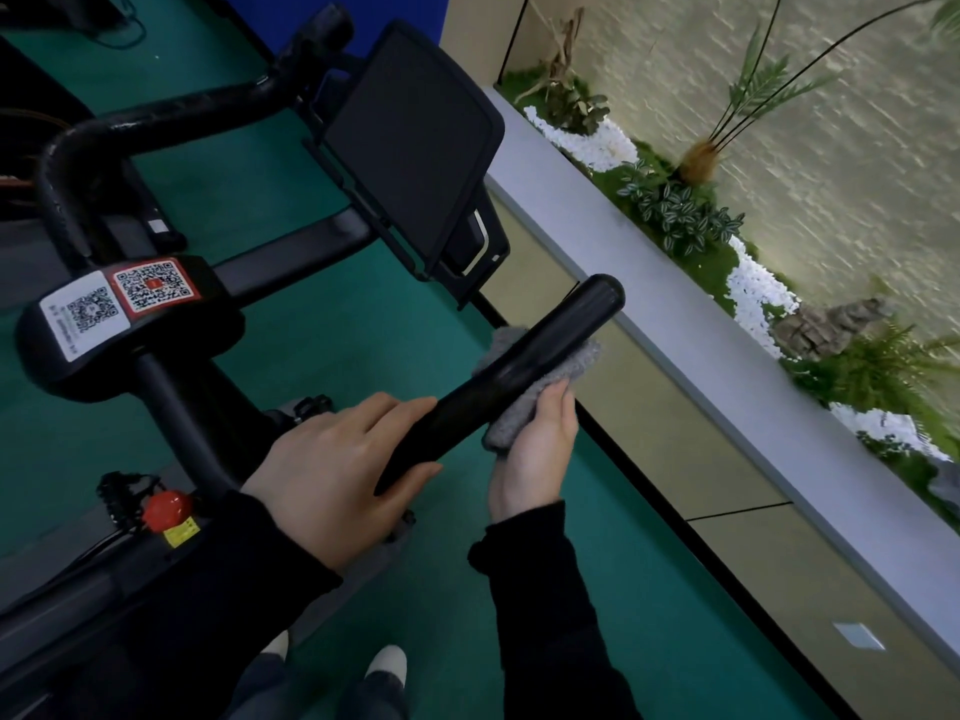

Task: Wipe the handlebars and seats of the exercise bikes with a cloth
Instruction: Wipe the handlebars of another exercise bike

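Now your left hand point(337, 459) grips the handlebar point(550, 340) — fingers together on top, thumb beneath — while your right hand point(535, 452) clasps the grey cloth point(511, 420) against it.

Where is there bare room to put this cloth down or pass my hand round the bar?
Bare: the grey ledge between the planter and the beige panel. A hand should fit through the gap between handlebar and QR-stickered clamp. Crowded: by the screen, and where the left hand and the right hand with cloth grip the bar.
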Motion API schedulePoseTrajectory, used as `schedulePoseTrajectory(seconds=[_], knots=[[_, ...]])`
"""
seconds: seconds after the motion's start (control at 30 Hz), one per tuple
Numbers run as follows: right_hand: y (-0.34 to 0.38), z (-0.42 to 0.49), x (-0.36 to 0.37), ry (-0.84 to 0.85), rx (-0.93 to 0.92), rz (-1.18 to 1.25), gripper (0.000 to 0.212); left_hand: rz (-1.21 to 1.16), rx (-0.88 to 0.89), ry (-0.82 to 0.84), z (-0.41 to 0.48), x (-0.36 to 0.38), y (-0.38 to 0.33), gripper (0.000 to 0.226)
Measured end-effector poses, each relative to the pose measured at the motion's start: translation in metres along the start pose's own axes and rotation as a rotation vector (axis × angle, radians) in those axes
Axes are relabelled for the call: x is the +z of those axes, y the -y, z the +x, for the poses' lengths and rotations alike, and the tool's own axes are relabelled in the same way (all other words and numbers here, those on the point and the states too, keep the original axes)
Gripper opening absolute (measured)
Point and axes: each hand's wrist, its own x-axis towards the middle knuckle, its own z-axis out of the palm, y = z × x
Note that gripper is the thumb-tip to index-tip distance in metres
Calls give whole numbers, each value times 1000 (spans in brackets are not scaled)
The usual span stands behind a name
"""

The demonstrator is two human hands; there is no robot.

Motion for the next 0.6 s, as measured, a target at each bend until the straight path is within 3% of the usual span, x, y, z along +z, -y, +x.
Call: schedulePoseTrajectory(seconds=[0.33, 0.47, 0.6], knots=[[25, 23, -5, 144, 8, 96, 44, 37, 14, -42, 0, 3, 1, 42], [47, 38, -1, 100, -119, 71, 43, 48, 16, -45, 0, 4, 2, 44], [72, 58, 1, 101, -342, -162, 41, 47, 26, -48, 0, 3, 2, 48]])
